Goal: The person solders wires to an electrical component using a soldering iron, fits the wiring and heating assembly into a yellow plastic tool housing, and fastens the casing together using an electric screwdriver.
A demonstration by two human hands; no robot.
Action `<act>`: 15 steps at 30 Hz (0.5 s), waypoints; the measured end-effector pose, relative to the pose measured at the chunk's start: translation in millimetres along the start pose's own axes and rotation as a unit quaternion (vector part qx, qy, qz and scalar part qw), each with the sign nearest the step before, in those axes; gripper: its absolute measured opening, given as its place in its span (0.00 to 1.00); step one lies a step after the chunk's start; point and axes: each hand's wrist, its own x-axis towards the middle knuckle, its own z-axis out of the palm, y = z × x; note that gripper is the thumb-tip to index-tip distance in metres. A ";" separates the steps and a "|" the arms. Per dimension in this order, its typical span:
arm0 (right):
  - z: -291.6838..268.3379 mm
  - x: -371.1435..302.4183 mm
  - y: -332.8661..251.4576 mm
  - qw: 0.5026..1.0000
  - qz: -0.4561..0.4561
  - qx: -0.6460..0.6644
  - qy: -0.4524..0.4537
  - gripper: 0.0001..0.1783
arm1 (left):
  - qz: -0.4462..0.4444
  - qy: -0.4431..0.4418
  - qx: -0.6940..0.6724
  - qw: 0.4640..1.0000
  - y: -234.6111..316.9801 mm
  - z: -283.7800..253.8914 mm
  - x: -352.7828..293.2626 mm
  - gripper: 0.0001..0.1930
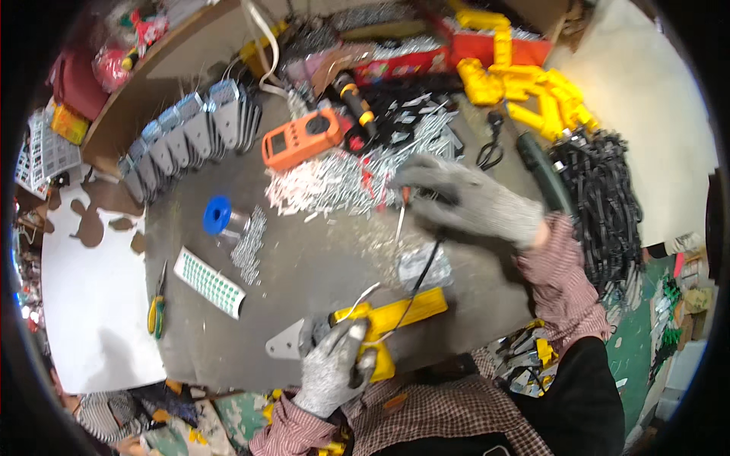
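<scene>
My left hand (334,368), in a grey glove, is closed around a yellow plastic part (376,353) at the table's near edge. A flat grey metal plate (285,342) with holes sticks out to its left. A short white wire (359,300) and a black cable (423,277) rise from the yellow part. Over the pile of small silvery pieces (365,171), my right hand (452,194), gloved and slightly blurred, has its fingers closed. A thin pale rod (400,226) with a reddish top shows at its fingertips. A clear plastic bag (424,266) lies below.
An orange multimeter (303,140) and a black-and-orange screwdriver (353,101) lie behind the pile. Left are a blue-ended spool (218,215), a green-dotted sticker sheet (209,283), pliers (157,308) and grey metal plates (190,137). Yellow parts (540,95) and black cables (604,205) flank the right.
</scene>
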 end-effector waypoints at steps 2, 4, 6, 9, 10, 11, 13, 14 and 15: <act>-3.2 12.4 33.3 0.981 -0.073 -0.178 0.013 0.20 | 0.057 0.035 0.017 0.998 -5.7 5.4 5.6 0.18; 1.0 24.6 51.2 0.968 -0.099 -0.230 -0.004 0.19 | 0.079 0.065 0.009 0.995 -12.0 12.8 11.7 0.18; -7.2 21.5 49.6 0.958 -0.108 -0.263 -0.022 0.17 | 0.104 0.069 0.017 0.992 -11.9 16.6 11.2 0.18; -34.7 11.7 14.7 0.967 -0.044 -0.240 -0.068 0.16 | 0.106 0.069 0.038 0.991 -14.3 20.1 6.8 0.19; -38.4 9.2 -8.0 0.968 -0.051 -0.230 -0.087 0.17 | 0.104 0.063 0.036 0.992 -17.1 18.8 4.9 0.19; -41.1 8.8 -36.0 0.969 -0.061 -0.216 -0.108 0.17 | 0.097 0.055 0.038 0.993 -20.7 15.3 0.6 0.20; -41.1 3.2 -69.6 0.973 -0.021 -0.173 -0.154 0.16 | 0.118 0.065 0.040 0.990 -23.1 12.5 1.9 0.21; -33.6 -3.9 -70.0 0.975 0.028 -0.120 -0.185 0.16 | 0.134 0.064 0.021 0.989 -21.2 15.4 6.0 0.20; -25.2 -9.2 -66.1 0.971 0.077 -0.069 -0.215 0.17 | 0.149 0.065 0.003 0.987 -19.8 17.6 10.7 0.20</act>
